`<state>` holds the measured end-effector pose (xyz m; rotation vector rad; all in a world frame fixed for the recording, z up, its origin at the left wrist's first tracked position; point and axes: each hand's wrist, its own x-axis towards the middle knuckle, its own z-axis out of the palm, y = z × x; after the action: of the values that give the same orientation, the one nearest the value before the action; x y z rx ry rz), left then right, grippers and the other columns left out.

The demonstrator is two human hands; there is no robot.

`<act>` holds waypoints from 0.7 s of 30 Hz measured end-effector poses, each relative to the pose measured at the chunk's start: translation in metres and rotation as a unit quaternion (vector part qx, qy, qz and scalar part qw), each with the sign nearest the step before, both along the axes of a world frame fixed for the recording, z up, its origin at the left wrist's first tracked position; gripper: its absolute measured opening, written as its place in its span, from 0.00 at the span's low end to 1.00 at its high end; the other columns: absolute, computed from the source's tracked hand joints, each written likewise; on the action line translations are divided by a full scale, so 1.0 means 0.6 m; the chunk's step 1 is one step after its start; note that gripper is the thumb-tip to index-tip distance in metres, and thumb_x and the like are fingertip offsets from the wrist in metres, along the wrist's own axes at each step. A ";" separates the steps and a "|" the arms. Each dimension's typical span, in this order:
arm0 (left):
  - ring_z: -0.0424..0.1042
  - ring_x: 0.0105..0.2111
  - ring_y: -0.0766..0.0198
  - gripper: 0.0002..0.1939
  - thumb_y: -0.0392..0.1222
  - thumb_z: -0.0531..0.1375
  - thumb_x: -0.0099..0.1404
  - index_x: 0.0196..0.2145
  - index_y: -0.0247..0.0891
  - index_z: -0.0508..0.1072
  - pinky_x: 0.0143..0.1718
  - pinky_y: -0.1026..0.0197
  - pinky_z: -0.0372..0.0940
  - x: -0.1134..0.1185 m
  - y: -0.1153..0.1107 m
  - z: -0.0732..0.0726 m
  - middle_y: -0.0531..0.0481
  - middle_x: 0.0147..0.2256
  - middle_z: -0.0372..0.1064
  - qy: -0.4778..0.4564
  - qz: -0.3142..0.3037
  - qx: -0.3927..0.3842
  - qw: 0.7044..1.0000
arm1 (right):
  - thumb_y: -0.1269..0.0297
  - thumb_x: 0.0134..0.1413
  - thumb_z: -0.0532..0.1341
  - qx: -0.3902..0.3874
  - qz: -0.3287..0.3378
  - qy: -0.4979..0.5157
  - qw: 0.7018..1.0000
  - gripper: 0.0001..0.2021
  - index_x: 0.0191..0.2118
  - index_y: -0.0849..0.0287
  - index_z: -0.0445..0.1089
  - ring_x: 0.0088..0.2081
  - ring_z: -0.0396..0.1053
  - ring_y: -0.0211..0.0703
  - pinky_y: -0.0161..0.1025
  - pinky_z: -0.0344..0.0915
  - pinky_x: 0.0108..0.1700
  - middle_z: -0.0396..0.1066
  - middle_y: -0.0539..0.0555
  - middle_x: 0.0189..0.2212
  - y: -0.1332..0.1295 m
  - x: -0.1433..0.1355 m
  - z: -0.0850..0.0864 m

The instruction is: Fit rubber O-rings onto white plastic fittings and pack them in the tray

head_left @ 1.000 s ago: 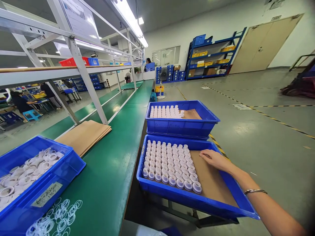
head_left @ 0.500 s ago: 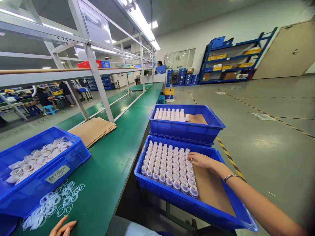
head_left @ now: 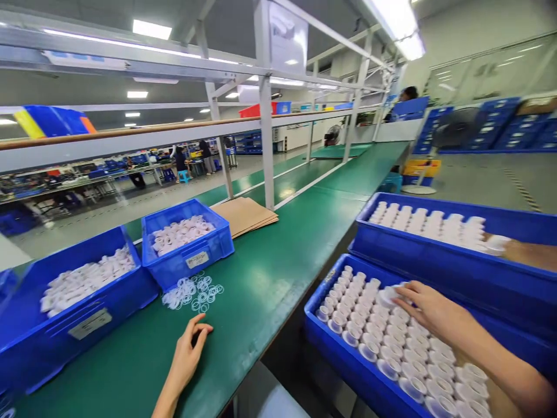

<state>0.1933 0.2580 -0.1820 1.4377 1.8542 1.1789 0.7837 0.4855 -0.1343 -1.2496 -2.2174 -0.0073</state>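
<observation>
My right hand pinches a white plastic collar above the rows in the near blue crate. Several rows of white collars stand upright in that crate, some hidden by my hand and forearm. My left hand hovers over or rests on the green bench, I cannot tell which. Its thumb and index finger are curved with a gap between them, and nothing shows in them. Just beyond its fingertips lies a loose pile of thin clear rings.
Two blue bins of loose white parts stand on the green bench at left. Cardboard sheets lie behind them. A second crate with collars sits beyond the near one. A metal post rises from the bench.
The view has turned left. My right hand has come up from the collar rows with a collar in its fingers. My left hand has moved farther into view beside the rings.
</observation>
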 end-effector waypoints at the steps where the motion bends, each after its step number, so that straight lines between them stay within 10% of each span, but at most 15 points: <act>1: 0.73 0.47 0.59 0.26 0.60 0.52 0.69 0.57 0.43 0.61 0.53 0.56 0.64 0.003 -0.001 0.002 0.47 0.45 0.75 -0.006 -0.003 0.002 1.000 | 0.44 0.62 0.53 -0.005 0.035 -0.013 0.999 0.19 0.34 0.50 0.73 0.35 0.72 0.54 0.49 0.69 0.39 0.72 0.60 0.35 0.004 -0.070 0.013; 6: 0.73 0.45 0.61 0.23 0.57 0.51 0.71 0.58 0.43 0.60 0.52 0.57 0.62 0.010 -0.007 0.011 0.49 0.43 0.75 -0.023 -0.014 0.012 1.000 | 0.60 0.69 0.53 -0.024 0.211 -0.149 0.966 0.11 0.44 0.54 0.72 0.44 0.69 0.47 0.40 0.68 0.45 0.68 0.57 0.42 -0.006 -0.432 0.063; 10: 0.72 0.46 0.61 0.23 0.56 0.50 0.71 0.58 0.43 0.60 0.53 0.57 0.62 0.012 -0.010 0.019 0.48 0.43 0.75 -0.026 -0.023 0.013 0.999 | 0.64 0.67 0.60 -0.030 0.261 -0.206 0.943 0.05 0.42 0.57 0.73 0.47 0.68 0.46 0.39 0.69 0.44 0.69 0.56 0.44 -0.005 -0.607 0.077; 21: 0.73 0.47 0.59 0.26 0.59 0.51 0.69 0.58 0.42 0.60 0.55 0.55 0.63 -0.002 -0.005 0.005 0.46 0.45 0.75 -0.005 -0.036 0.000 0.999 | 0.61 0.68 0.62 -0.077 0.247 -0.271 0.927 0.13 0.53 0.61 0.68 0.39 0.73 0.44 0.45 0.73 0.42 0.72 0.54 0.42 -0.010 -0.672 0.099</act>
<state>0.1921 0.2552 -0.1791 1.4832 1.7793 1.1486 0.3803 0.4797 -0.0751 -0.7840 -3.0183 0.0218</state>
